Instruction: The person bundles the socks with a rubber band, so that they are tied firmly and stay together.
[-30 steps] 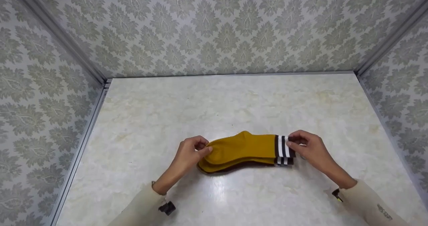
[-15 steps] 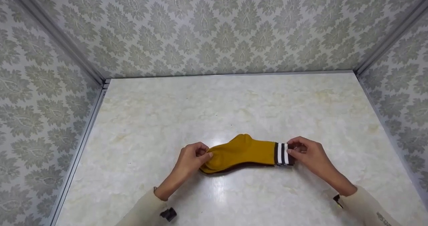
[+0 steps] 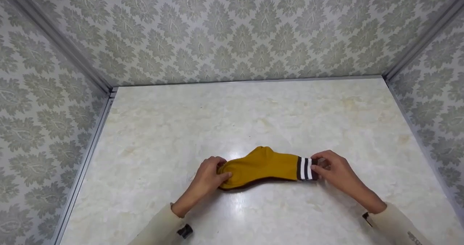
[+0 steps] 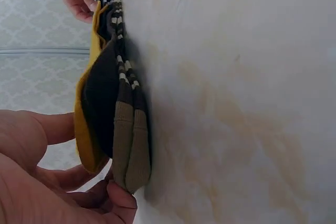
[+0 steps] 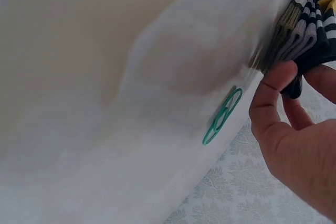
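A stack of socks lies flat, topped by a mustard sock (image 3: 261, 167) with black and white cuff stripes. Beneath it, the left wrist view shows a dark sock (image 4: 100, 95) and olive-tan socks (image 4: 124, 135) at the bottom. My left hand (image 3: 208, 177) grips the toe end, its thumb on top and its fingers around the toes. At the striped cuff end, my right hand (image 3: 335, 168) pinches the stack between thumb and fingers. Several striped cuffs (image 5: 304, 30) fan out in layers in the right wrist view.
The socks lie on a pale marbled table (image 3: 174, 118). A thin green loop (image 5: 222, 116) lies on it near the right hand. Patterned walls (image 3: 243, 38) enclose the back and both sides. Small dark pieces (image 3: 185, 231) hang at the sleeves.
The top mustard sock has come toward me and now covers the lower mustard one, whose striped cuff showed before. Both hands moved slightly nearer with it; the left thumb slid lower on the toe.
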The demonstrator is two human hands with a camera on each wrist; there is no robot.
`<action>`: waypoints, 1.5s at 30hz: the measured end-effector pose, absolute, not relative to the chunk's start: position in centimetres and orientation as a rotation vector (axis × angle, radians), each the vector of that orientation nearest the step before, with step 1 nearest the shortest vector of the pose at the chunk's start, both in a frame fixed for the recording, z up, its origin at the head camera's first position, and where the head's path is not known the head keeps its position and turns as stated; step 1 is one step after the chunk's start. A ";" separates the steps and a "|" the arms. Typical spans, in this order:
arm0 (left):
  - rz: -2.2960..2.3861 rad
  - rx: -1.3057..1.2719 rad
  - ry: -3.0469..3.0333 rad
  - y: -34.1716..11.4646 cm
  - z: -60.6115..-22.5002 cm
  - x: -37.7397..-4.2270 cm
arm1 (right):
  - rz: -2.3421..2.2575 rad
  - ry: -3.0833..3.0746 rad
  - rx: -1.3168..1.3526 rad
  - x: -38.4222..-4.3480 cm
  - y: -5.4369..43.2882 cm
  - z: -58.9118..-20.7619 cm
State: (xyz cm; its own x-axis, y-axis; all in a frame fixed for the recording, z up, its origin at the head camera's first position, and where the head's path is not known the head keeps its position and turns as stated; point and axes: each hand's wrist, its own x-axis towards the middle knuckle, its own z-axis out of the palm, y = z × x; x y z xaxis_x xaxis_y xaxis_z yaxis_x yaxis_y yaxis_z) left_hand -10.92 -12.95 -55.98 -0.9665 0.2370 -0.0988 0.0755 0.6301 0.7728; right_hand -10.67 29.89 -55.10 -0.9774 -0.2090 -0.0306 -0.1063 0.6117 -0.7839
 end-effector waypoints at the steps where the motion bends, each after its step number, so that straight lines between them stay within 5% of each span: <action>1: 1.223 0.269 2.677 -12.9 -56.1 -10.9 | -1.295 2.703 -0.267 -10.7 29.9 -55.1; 22: 1.054 0.251 2.726 -12.3 -54.9 -10.1 | -1.075 2.617 -0.317 -11.7 28.5 -54.5; 45: 1.188 0.099 2.698 -14.7 -54.2 -18.7 | -1.236 2.647 -0.154 -20.1 26.2 -54.3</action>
State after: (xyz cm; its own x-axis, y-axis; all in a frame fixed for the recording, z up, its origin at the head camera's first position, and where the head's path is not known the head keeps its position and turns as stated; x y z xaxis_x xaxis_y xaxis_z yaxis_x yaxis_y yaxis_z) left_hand -18.74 -14.69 -54.25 -0.9793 0.1380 -0.1479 -0.0159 0.6762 0.7365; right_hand -20.06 26.20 -54.33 -0.9712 -0.1851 -0.1501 -0.0038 0.6417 -0.7669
